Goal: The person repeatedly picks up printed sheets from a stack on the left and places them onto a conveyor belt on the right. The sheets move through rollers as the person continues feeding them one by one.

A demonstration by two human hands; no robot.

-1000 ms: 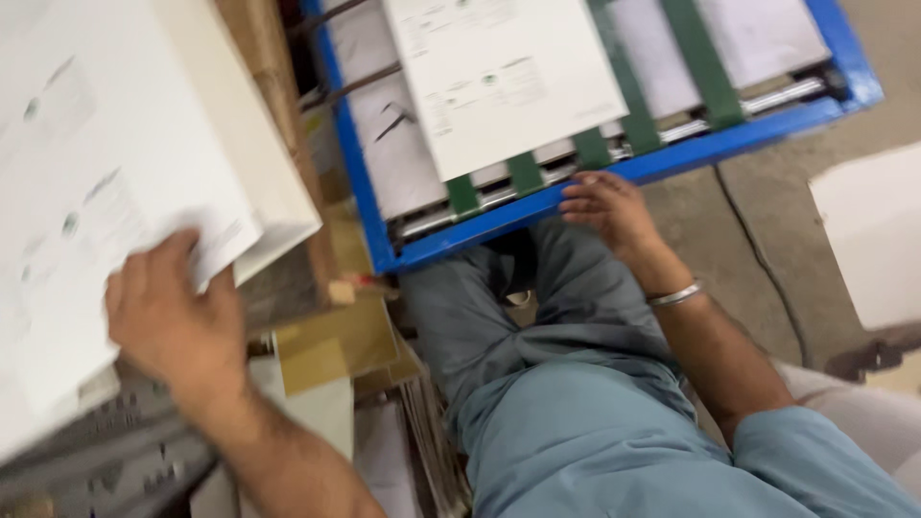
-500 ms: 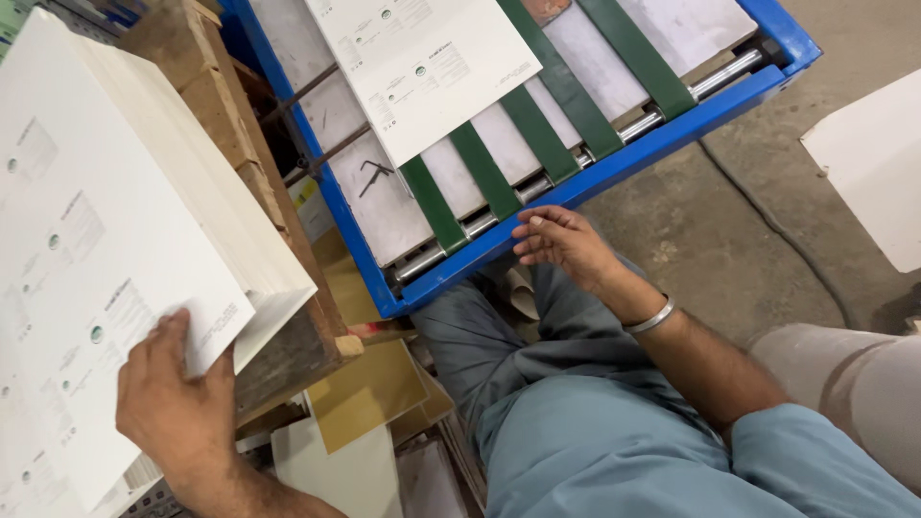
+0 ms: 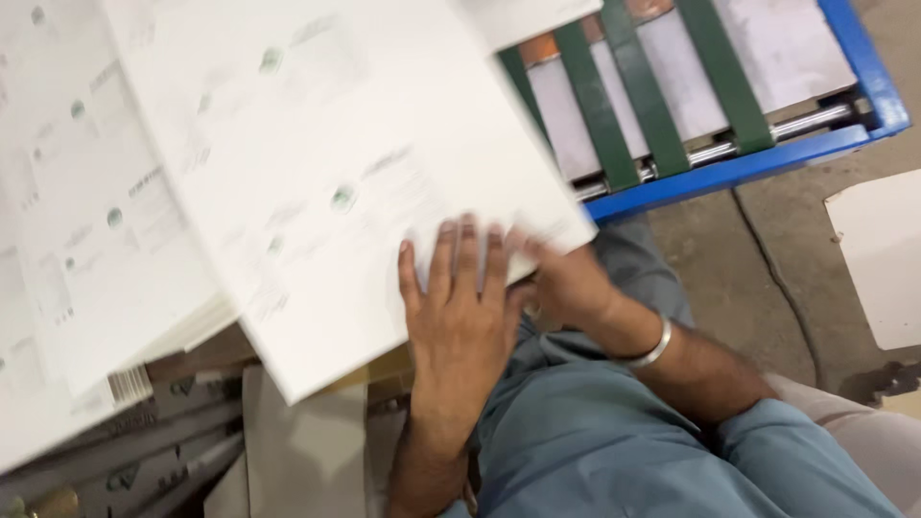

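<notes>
Head view, looking down. Large white printed cardboard sheet [image 3: 326, 192] tilted across the frame centre, lower right edge over the lap. Left hand [image 3: 460, 317] flat against that edge, fingers [image 3: 468, 259] spread and extended on the sheet surface, not curled. Right hand [image 3: 566, 283], blurred, touching the sheet's corner just beside the left; grip of its fingers impossible to tell. Silver bangle [image 3: 655, 347] at the right wrist. Stack of matching white sheets [image 3: 86, 249] at left, edges fanned. Blue-framed conveyor with green belts [image 3: 672, 96] beyond, its front rail just past the corner. Bare concrete floor [image 3: 758, 278] open at right, near a white board piece [image 3: 878, 254].
</notes>
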